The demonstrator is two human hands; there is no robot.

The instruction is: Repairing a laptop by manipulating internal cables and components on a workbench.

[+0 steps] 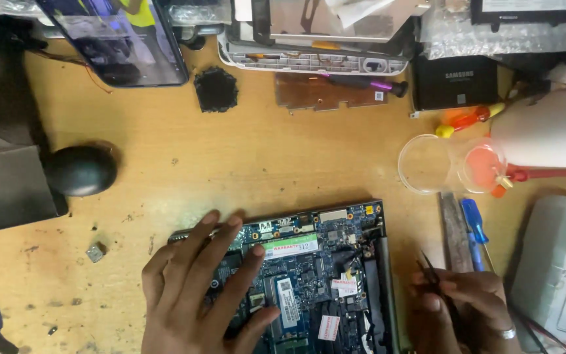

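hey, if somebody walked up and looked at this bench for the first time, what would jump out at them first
Probably the opened laptop's blue circuit board at the bottom centre, with the left hand spread flat on it. To its right, the right hand pinches thin dark tweezers by the board's edge. Further up, a clear plastic cup lies on its side on the wooden table, and a black mouse sits at the left.

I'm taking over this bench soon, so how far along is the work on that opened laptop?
Done: the laptop lies opened, its blue circuit board bare. In hand: the left hand rests flat on the board, and the right hand pinches black tweezers beside the laptop's right edge. Left: the board is uncovered, and the blue screwdriver lies unused on the wooden table.
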